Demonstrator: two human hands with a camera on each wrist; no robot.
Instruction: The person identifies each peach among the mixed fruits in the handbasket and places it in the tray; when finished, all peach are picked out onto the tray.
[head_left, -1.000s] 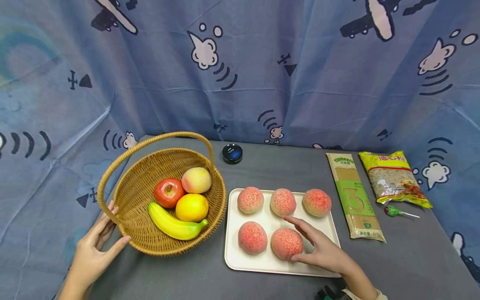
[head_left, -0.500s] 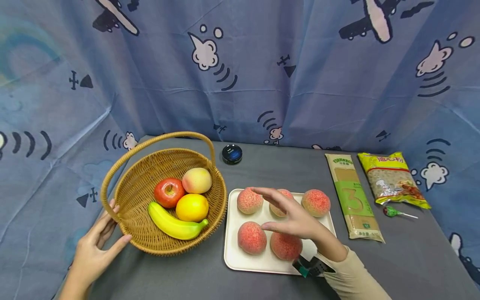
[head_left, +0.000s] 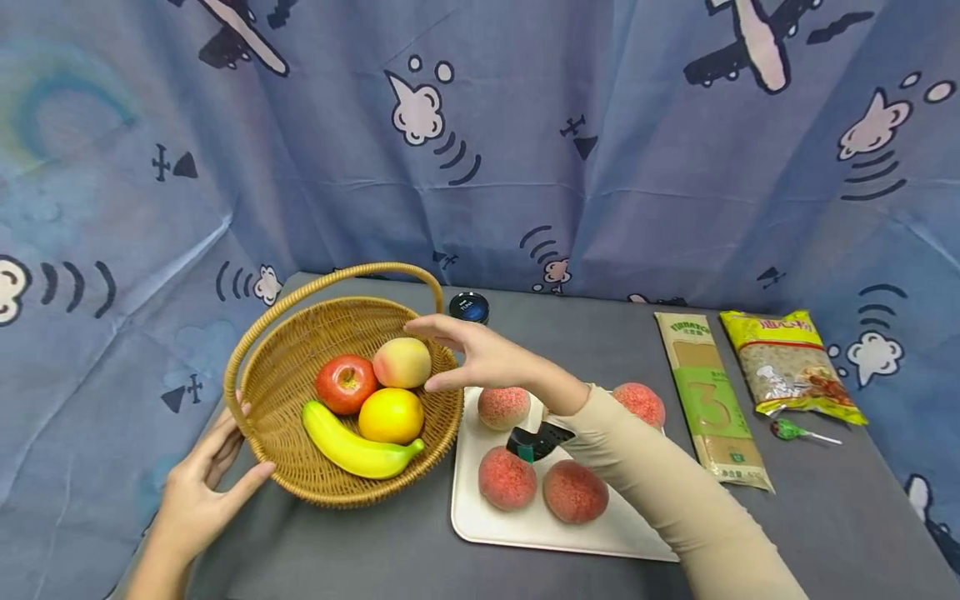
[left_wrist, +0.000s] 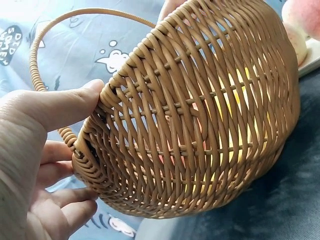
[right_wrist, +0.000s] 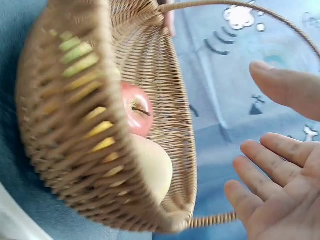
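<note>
A wicker basket (head_left: 288,360) with an arched handle (head_left: 315,290) holds a red apple (head_left: 347,384), a peach (head_left: 403,362), a yellow-orange lemon-like fruit (head_left: 392,415) and a banana (head_left: 360,452). My left hand (head_left: 204,490) holds the basket at its left end, thumb on the rim and fingers around the far side in the left wrist view. Over the basket's right rim hovers my right hand (head_left: 491,358), thumb and fingers spread apart beside the peach. Nothing is in its palm in the right wrist view.
Right of the basket, a white tray (head_left: 510,529) bears several pink speckled round fruits (head_left: 507,478), partly covered by my right arm. A black round tin (head_left: 470,308) stands behind. Farther right lie a noodle pack (head_left: 712,400), a yellow bag (head_left: 791,362) and a lollipop (head_left: 787,429).
My right hand has travelled left and away from me, from the front fruit on the tray, across the tray, to the basket's right rim. The left hand stays at the basket.
</note>
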